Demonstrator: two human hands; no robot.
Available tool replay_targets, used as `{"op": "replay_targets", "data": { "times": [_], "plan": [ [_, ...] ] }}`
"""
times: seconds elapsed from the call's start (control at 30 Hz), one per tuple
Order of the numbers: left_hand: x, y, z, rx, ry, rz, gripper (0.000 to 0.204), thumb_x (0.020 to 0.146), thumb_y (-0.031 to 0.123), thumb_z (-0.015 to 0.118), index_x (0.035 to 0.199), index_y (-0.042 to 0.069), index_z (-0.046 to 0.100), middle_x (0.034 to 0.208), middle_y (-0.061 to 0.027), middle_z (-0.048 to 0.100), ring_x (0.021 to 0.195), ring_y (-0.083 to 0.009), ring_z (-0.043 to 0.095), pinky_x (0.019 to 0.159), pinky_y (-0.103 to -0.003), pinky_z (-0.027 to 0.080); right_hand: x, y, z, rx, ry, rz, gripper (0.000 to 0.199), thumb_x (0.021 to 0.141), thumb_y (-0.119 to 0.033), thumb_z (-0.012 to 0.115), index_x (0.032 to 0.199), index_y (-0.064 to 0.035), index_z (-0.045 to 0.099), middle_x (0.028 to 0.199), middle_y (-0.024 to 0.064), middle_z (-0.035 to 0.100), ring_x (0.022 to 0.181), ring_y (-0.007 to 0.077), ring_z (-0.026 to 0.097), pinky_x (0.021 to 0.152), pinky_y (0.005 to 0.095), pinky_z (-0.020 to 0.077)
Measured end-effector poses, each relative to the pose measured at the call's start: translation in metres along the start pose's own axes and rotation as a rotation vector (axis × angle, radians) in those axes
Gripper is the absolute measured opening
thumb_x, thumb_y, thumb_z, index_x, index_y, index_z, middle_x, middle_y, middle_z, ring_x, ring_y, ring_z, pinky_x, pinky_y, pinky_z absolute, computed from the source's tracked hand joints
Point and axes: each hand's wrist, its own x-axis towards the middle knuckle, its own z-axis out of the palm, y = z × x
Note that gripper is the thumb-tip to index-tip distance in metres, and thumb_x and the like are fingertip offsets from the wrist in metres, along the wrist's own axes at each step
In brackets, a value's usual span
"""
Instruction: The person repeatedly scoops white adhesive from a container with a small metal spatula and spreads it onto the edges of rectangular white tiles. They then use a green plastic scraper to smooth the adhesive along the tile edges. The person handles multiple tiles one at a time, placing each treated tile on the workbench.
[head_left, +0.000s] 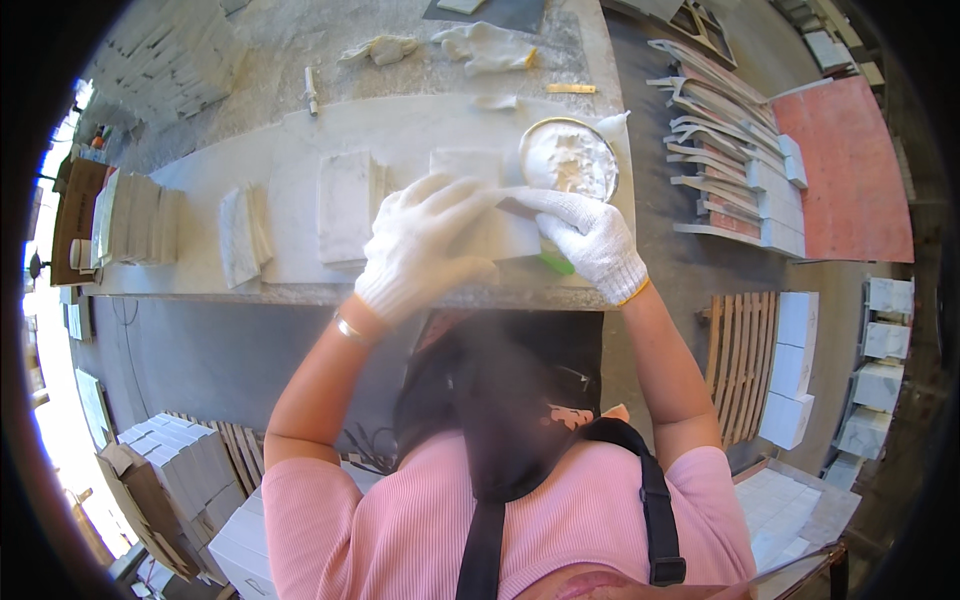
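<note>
My left hand, in a white knit glove, lies over a pale marble-look tile near the bench's front edge, fingers apart and holding nothing. Pinched in my gloved right hand is a small, flat, brownish scraper, its tip close to the left fingertips. A green piece shows below the right palm; whether it belongs to the scraper I cannot tell. Just beyond the right hand stands a round tub of white paste. My hands partly cover the tile.
Upright tile stacks stand left on the bench, with more at its far left end. Loose gloves, a white tube-like tool and a yellowish strip lie farther back. Right of the bench are pale curved strips and a wooden pallet.
</note>
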Motion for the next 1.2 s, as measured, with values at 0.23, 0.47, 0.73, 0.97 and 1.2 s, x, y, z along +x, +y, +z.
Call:
{"op": "replay_targets", "data": {
  "times": [0.23, 0.47, 0.73, 0.97, 1.2],
  "plan": [
    [0.0, -0.005, 0.003, 0.011, 0.013, 0.006, 0.085, 0.064, 0.054, 0.09, 0.135, 0.011, 0.072, 0.142, -0.0103, 0.069, 0.136, -0.0378, 0.058, 0.112, -0.051, 0.046, -0.047, -0.006, -0.015, -0.007, -0.21, 0.178, 0.034, 0.099, -0.005, 0.067, 0.133, -0.0028, 0.073, 0.129, 0.0132, 0.077, 0.117, 0.0226, 0.074, 0.103, 0.0342, 0.0561],
    [0.0, -0.002, 0.002, 0.008, -0.017, -0.012, 0.085, 0.067, 0.058, 0.09, 0.136, 0.011, 0.072, 0.144, -0.012, 0.068, 0.14, -0.0384, 0.056, 0.116, -0.053, 0.043, -0.02, 0.047, -0.047, -0.066, 0.243, 0.202, 0.033, 0.099, -0.006, 0.069, 0.131, -0.0105, 0.074, 0.113, 0.0054, 0.079, 0.09, 0.0135, 0.071, 0.075, 0.0282, 0.0571],
    [0.0, -0.002, 0.001, 0.043, -0.036, 0.029, 0.084, 0.068, 0.055, 0.091, 0.137, 0.012, 0.072, 0.145, -0.0118, 0.067, 0.14, -0.0382, 0.056, 0.116, -0.052, 0.043, 0.018, 0.065, -0.04, -0.93, 0.185, 0.025, 0.03, 0.087, -0.025, 0.08, 0.117, -0.0199, 0.081, 0.116, 0.005, 0.077, 0.107, 0.0332, 0.07, 0.095, 0.0457, 0.0574],
    [-0.002, 0.002, -0.005, 0.038, -0.124, 0.122, 0.081, 0.064, 0.044, 0.093, 0.135, 0.011, 0.072, 0.144, -0.0096, 0.067, 0.139, -0.0369, 0.057, 0.117, -0.053, 0.043, -0.062, 0.039, -0.002, -0.747, 0.293, -0.163, 0.042, 0.08, -0.029, 0.087, 0.118, -0.0141, 0.078, 0.116, 0.0055, 0.075, 0.113, 0.0304, 0.067, 0.097, 0.044, 0.0547],
    [0.0, 0.007, -0.005, 0.085, -0.139, 0.106, 0.084, 0.063, 0.048, 0.093, 0.136, 0.013, 0.072, 0.145, -0.0076, 0.067, 0.142, -0.0377, 0.053, 0.119, -0.055, 0.041, -0.055, 0.065, 0.034, -0.767, 0.108, -0.057, 0.045, 0.082, -0.03, 0.083, 0.124, -0.0154, 0.07, 0.126, 0.0119, 0.066, 0.123, 0.0342, 0.061, 0.102, 0.0475, 0.0486]
  ]
}}
